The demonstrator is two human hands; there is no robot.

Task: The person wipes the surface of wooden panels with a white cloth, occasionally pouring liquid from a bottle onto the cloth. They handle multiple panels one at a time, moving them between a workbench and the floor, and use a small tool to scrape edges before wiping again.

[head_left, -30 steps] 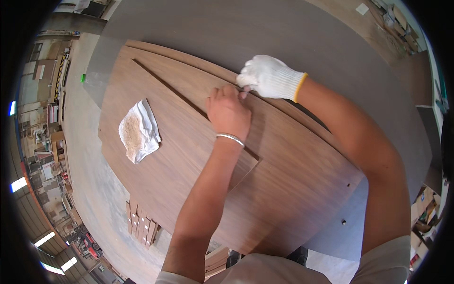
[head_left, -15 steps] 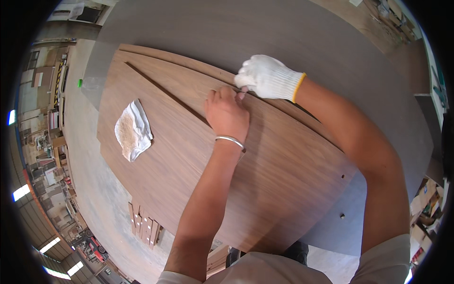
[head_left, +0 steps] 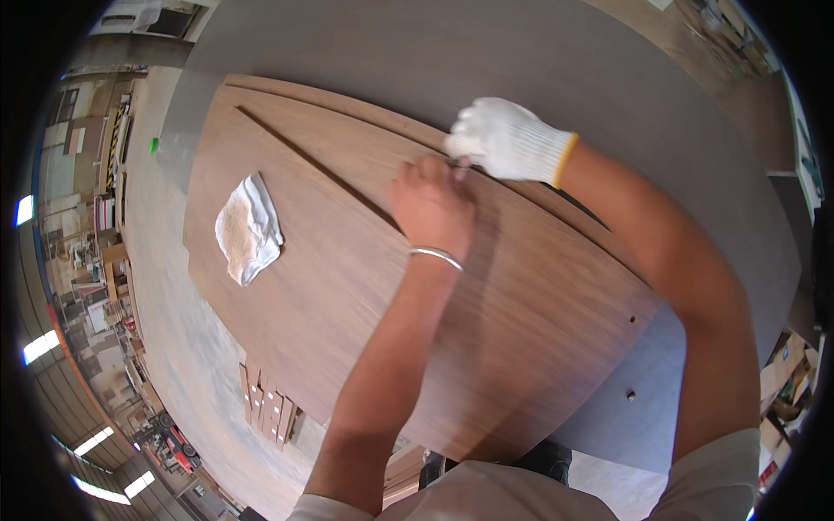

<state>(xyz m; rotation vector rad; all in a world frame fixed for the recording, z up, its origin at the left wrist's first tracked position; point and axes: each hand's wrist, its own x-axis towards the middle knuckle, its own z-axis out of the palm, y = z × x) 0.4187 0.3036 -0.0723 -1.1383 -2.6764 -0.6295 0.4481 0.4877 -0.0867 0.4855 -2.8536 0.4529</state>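
A brown wood-grain panel (head_left: 347,330) lies in front of me, with a narrow brown board (head_left: 339,106) along its far edge. My bare left hand (head_left: 433,204), a silver bangle at the wrist, rests there with curled fingers. Against its fingertips presses my right hand (head_left: 504,139), in a white knit glove with a yellow cuff. The right fingers are closed; whatever either hand pinches is hidden and blurred. A thin dark line (head_left: 317,169), strip or slot I cannot tell, runs slantwise across the panel toward my left wrist. Left of it lies a crumpled white cloth (head_left: 249,230) with brown dust.
Beneath the panel spreads a large grey tabletop (head_left: 347,39). Small round holes (head_left: 632,319) mark the panel's right end. A green-capped clear bottle (head_left: 155,146) is at the left edge. Several brown boards (head_left: 265,404) lie low at left; cardboard scraps (head_left: 786,369) are at right.
Both hands have shifted slightly right together along the panel's far edge, still touching. The cloth and panel look unmoved apart from a small shift of the view.
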